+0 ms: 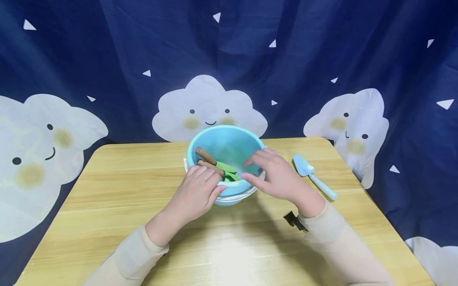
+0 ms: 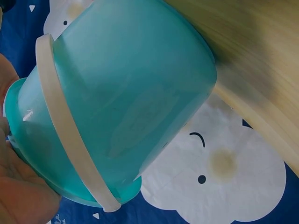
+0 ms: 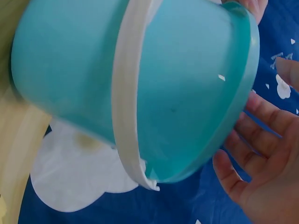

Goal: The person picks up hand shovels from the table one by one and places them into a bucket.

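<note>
A light blue bucket (image 1: 229,192) with a white handle (image 3: 125,88) stands near the table's back edge. My left hand (image 1: 196,190) grips its near-left rim, the thumb outside and the fingers over the edge. At the right rim is my right hand (image 1: 279,174), thumb and fingers spread apart with nothing between them; in the right wrist view its fingers lie along the rim. Inside the bucket, tools with brown handles (image 1: 205,155) and green blades (image 1: 226,167) lean to the left. My left hand hides part of them.
To the bucket's right, a light blue trowel (image 1: 323,186) lies on the wooden table (image 1: 118,190). Behind the table hangs a dark blue curtain (image 1: 179,47) with white clouds and triangles. A small black clip (image 1: 295,221) is at the right sleeve.
</note>
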Demonstrator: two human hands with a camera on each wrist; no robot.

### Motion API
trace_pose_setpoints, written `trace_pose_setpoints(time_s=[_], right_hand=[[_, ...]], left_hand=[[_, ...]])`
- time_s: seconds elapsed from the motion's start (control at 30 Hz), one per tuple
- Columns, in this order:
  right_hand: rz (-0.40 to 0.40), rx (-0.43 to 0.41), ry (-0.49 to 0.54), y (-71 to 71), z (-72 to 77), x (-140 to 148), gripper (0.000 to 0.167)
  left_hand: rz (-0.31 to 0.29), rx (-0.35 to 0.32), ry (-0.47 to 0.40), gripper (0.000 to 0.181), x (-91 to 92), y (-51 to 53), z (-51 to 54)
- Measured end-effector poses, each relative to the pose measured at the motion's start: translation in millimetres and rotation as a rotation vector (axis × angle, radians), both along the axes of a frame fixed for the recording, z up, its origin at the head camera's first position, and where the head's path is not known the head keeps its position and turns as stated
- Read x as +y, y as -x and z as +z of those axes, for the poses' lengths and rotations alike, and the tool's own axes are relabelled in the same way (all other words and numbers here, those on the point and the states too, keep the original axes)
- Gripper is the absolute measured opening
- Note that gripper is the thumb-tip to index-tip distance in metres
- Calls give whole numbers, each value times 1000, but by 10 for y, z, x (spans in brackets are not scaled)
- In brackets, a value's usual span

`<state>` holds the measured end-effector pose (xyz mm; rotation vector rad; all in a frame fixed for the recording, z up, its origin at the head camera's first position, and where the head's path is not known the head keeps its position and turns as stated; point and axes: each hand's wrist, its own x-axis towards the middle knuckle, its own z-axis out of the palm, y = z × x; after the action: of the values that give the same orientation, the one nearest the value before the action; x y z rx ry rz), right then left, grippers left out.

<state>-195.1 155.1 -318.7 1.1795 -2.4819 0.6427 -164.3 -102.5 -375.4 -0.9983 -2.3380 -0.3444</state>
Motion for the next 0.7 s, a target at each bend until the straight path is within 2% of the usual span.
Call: trace_pose_setpoints(time_s=[0.23,0.4,0.53,0.7], right_hand=[[-102,-20,22,8,103,153,22],[-155,-23,47,57,111,274,21],[-195,-28,72,103,68,369,19],[-246,-39,88,167,-57,488,17]], left_hand=[[1,4,-9,56,2,5,-7],[0,2,-13,56,-2,8,2],[0,-6,-13,56,-1,0,8],[-2,-10,-11,55,-1,-9,13]])
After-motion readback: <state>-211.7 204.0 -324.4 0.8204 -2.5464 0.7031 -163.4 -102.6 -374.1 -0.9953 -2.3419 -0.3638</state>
